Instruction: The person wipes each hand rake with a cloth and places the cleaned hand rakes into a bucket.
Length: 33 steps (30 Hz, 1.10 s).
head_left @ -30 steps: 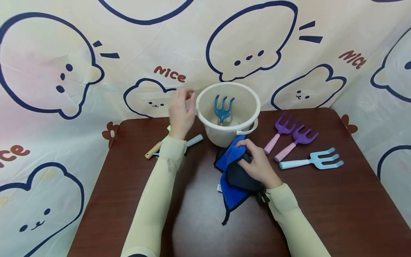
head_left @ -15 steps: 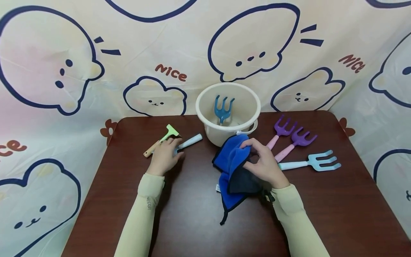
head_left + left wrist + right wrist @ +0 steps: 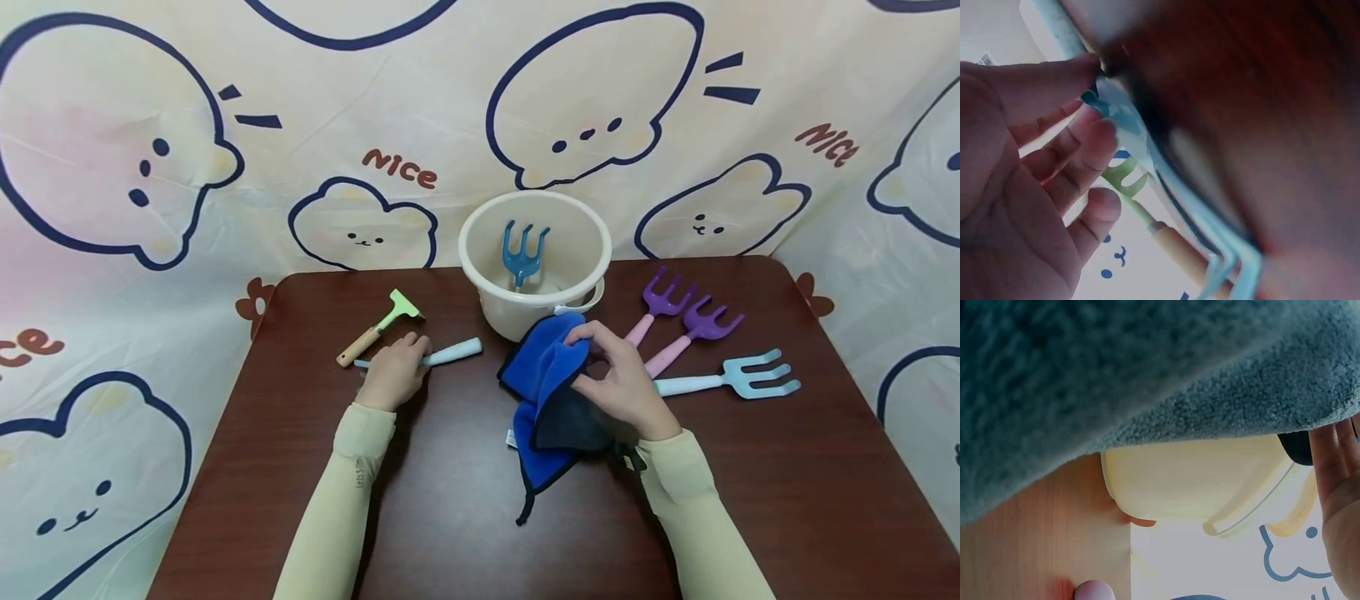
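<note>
In the head view my left hand (image 3: 394,372) is low over the table's left side, gripping a light blue garden hand fork (image 3: 453,352) whose handle points right. The left wrist view shows thumb and fingertips pinching this hand fork (image 3: 1130,122) near its neck, with the tines trailing to the lower right. Just right of centre, my right hand (image 3: 626,379) pinches a fold of a blue and black fleecy cloth (image 3: 551,362) with a dangling black cord. That cloth (image 3: 1166,381) fills the top of the right wrist view and hides most of the fingers.
Behind the cloth stands a cream bucket (image 3: 498,310) with a darker blue hand fork (image 3: 522,262) inside. A green hoe-like tool (image 3: 393,312) with a wooden handle lies beside my left hand. Two purple forks (image 3: 705,323) and a pale blue fork (image 3: 750,377) lie at right.
My left hand has come down from beside the bucket to the table and taken hold of the light blue hand fork, which has shifted slightly right. The right hand still holds the cloth.
</note>
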### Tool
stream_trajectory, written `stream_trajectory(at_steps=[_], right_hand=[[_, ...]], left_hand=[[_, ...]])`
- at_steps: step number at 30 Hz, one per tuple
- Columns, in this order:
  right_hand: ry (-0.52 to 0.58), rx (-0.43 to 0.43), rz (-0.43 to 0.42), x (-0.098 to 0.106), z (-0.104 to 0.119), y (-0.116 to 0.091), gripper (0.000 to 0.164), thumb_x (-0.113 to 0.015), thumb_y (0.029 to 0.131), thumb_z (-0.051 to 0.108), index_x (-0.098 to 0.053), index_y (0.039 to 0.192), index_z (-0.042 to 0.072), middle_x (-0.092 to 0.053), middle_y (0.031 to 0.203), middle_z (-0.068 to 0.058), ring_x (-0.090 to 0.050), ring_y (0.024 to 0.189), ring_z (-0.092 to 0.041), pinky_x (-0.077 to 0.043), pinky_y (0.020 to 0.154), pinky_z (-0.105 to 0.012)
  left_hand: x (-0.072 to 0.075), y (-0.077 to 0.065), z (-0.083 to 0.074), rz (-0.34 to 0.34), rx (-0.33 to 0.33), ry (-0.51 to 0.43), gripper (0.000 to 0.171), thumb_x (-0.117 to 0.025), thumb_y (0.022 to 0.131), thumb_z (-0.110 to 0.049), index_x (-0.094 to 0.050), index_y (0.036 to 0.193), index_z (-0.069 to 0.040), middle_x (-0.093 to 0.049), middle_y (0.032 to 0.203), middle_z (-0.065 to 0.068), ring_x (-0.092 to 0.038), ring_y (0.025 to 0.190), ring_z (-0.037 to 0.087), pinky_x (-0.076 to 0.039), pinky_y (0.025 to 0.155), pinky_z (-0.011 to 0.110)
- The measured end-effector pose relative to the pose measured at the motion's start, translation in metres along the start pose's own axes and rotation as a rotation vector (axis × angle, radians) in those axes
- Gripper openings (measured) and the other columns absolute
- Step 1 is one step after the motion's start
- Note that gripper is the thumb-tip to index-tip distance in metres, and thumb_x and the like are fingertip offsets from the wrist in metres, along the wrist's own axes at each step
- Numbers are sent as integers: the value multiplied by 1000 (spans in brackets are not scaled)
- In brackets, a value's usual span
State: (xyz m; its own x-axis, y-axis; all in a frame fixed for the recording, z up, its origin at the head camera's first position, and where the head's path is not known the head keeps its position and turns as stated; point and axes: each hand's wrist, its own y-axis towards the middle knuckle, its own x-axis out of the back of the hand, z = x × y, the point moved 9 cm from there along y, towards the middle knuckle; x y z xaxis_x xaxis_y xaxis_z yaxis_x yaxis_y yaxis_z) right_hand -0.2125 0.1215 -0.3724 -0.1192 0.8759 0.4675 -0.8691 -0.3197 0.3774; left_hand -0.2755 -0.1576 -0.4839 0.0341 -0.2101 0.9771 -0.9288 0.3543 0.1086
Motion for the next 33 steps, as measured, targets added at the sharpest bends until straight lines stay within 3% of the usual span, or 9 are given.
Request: stream_trajectory(at_steps=[4, 7, 14, 19, 24, 27, 30, 33], right_hand=[[-2, 4, 1, 0, 1, 0, 35, -74, 78, -5, -57, 108, 0, -65, 98, -14, -58, 79, -11, -56, 76, -27], [-4, 8, 1, 1, 2, 1, 35, -74, 78, -5, -57, 107, 1, -66, 97, -14, -58, 78, -11, -56, 75, -28], [4, -14, 17, -2, -4, 2, 34, -75, 78, -4, -58, 107, 3, -66, 102, -13, -59, 86, -12, -56, 78, -25], [13, -7, 14, -2, -3, 1, 34, -75, 78, -4, -58, 107, 3, -66, 101, -14, -59, 85, -13, -57, 76, -30], [21, -7, 14, -2, -1, 1, 33, -75, 78, -4, -59, 106, 3, -65, 100, -13, -59, 82, -12, -57, 74, -34], [23, -11, 22, -3, -2, 2, 32, -75, 79, -3, -59, 106, 3, -65, 100, -13, -59, 82, -11, -57, 74, -38], [23, -12, 25, -4, -3, 2, 32, -75, 79, -3, -59, 106, 3, -65, 101, -13, -59, 82, -11, -58, 74, -42], [20, -12, 25, -4, -4, 2, 32, -74, 79, -3, -59, 106, 4, -65, 101, -12, -59, 82, -11, -58, 74, -42]], left_hand=[[6, -5, -7, 15, -25, -21, 16, -73, 83, -7, -60, 93, -11, -56, 85, 7, -55, 57, 22, -43, 45, 37], [8, -7, -13, 55, -42, -70, 16, -67, 82, 2, -57, 90, -9, -52, 85, 7, -48, 50, 20, -36, 44, 32], [0, -5, -22, 155, -58, -186, 23, -56, 74, 13, -57, 84, -7, -57, 87, 8, -46, 63, 19, -38, 56, 29], [-1, -3, -27, 148, -44, -172, 5, -62, 86, -3, -60, 90, -5, -61, 92, 10, -56, 71, 23, -49, 64, 39], [-4, -3, -36, 163, -40, -169, 23, -68, 91, -27, -67, 103, -7, -64, 102, 12, -60, 85, 26, -53, 76, 46], [-4, -3, -38, 149, -44, -129, 17, -71, 88, -26, -66, 88, -9, -60, 93, 11, -55, 75, 26, -51, 69, 43], [-2, -4, -34, 126, -30, -96, 15, -75, 79, -14, -61, 78, -8, -56, 88, 11, -49, 66, 24, -45, 61, 39], [-2, -7, -25, 151, 14, -125, 20, -74, 71, 0, -56, 80, -5, -50, 93, 13, -47, 60, 24, -40, 55, 34]])
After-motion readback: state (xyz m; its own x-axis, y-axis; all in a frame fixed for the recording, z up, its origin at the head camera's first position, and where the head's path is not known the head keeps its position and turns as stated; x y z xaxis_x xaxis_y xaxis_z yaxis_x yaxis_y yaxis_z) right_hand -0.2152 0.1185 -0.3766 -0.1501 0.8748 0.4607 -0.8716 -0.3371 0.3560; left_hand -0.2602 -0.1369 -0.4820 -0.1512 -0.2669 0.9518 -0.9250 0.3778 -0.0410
